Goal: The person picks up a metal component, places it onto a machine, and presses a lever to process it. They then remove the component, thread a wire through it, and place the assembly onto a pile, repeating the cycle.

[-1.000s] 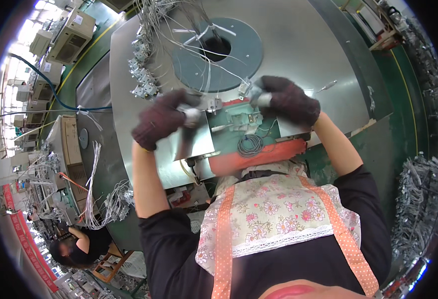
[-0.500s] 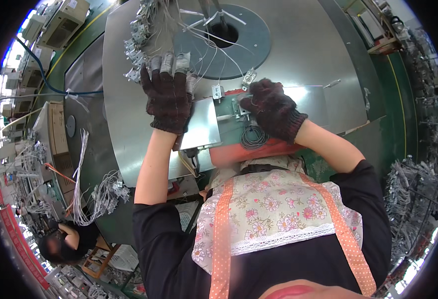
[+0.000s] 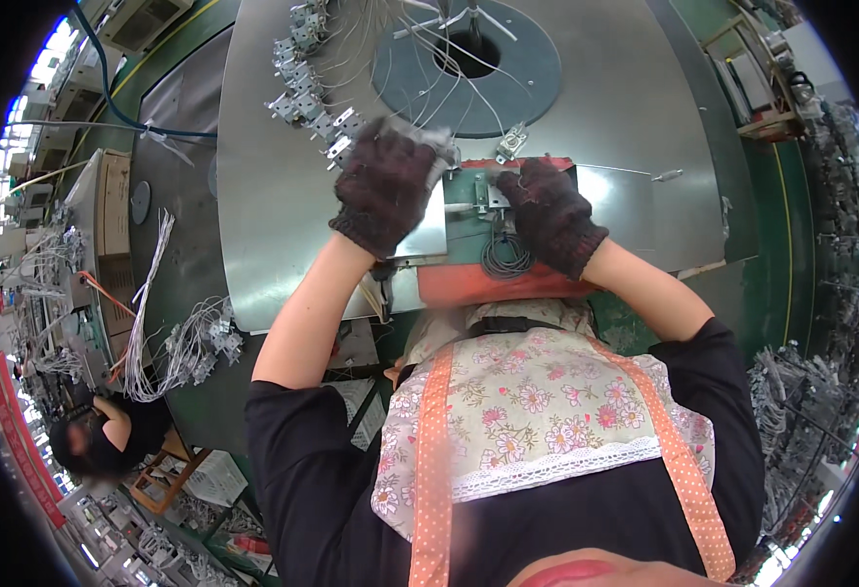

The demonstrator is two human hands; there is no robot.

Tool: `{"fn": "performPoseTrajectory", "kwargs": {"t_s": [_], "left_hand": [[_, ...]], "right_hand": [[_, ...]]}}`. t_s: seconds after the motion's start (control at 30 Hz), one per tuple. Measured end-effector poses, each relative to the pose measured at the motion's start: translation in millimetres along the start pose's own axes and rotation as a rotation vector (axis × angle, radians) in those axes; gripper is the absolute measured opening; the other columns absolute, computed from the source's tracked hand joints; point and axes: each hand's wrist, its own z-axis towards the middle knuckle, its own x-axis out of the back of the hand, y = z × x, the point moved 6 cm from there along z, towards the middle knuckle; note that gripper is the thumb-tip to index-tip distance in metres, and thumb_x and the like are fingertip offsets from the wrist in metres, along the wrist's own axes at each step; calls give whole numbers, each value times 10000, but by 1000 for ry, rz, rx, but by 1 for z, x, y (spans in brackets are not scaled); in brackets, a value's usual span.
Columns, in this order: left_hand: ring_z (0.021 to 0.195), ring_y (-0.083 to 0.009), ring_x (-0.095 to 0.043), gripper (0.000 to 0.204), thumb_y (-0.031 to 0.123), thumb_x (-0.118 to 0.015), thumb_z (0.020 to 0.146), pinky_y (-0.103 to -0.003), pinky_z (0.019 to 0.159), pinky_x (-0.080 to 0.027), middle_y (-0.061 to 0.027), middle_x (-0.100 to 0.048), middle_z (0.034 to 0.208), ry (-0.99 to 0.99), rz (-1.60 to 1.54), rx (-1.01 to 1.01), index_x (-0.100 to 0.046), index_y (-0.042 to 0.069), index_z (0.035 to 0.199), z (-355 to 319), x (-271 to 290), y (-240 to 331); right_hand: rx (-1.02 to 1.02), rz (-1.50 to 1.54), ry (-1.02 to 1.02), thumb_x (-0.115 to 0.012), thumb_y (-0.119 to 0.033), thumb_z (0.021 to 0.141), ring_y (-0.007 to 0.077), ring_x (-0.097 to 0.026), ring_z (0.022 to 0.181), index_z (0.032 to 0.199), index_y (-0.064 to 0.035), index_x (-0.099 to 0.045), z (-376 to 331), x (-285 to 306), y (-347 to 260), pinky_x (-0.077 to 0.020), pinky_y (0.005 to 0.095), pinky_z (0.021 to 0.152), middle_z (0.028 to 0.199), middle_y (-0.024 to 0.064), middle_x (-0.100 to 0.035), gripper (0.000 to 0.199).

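Both of my hands wear dark knitted gloves. My left hand [image 3: 388, 186], slightly blurred, is curled with pale-wrapped fingertips beside a small metal part [image 3: 453, 157], seemingly pinching it. My right hand [image 3: 547, 210] is closed, its thumb and fingers against a small metal bracket [image 3: 493, 192] on a green work plate [image 3: 463, 230]; what lies inside the fingers is hidden. A coil of dark thin cable [image 3: 506, 256] hangs below the bracket. Above my right hand lies another metal part with a white wire [image 3: 511, 143].
A row of wired metal parts [image 3: 297, 83] lines the far left of the metal table [image 3: 283, 225]. A grey disc [image 3: 537, 68] with a hole stands at the far middle. Red material [image 3: 498, 284] covers the near edge. Wire bundles [image 3: 199, 342] and a seated person [image 3: 107, 430] are at left.
My left hand has shifted right, its spread fingers curling in toward the small metal part. My right hand stays by the bracket. The whole view has shifted slightly.
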Motion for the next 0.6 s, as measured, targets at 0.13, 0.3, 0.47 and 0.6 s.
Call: {"fn": "performPoseTrajectory", "kwargs": {"t_s": [0.13,0.3,0.47,0.6], "left_hand": [[993,-306,-679,373,383,-677,909,-469,1083,-444,-129,-726,975,-316,-96,-101,-704,62,1096,4,-34,31],[1026,-321,-680,358,355,-651,859,-480,1076,-433,-176,-721,993,-447,-197,-183,-700,60,1055,4,-72,80],[1090,-331,-662,389,295,-634,853,-470,1060,-433,-174,-714,1071,-532,-142,-4,-675,36,1140,11,-65,85],[1155,-345,-650,466,334,-629,884,-481,1083,-431,-195,-706,1151,-349,-106,-49,-642,8,1216,9,-60,83]], "right_hand": [[-57,85,82,-701,-70,755,366,-621,956,1565,-29,-332,-12,-2,-2,-485,489,833,960,194,-639,891],[-93,276,28,-705,-62,754,384,-622,1001,1603,-20,-212,-13,1,8,-497,481,875,1044,208,-638,983],[78,457,-297,-713,-112,808,370,-643,1073,1420,-42,-525,9,19,32,-527,465,923,1135,207,-656,643],[-80,222,-151,-623,-251,941,429,-627,1148,1370,-131,-547,34,33,68,-522,497,945,1270,222,-632,452]]}}
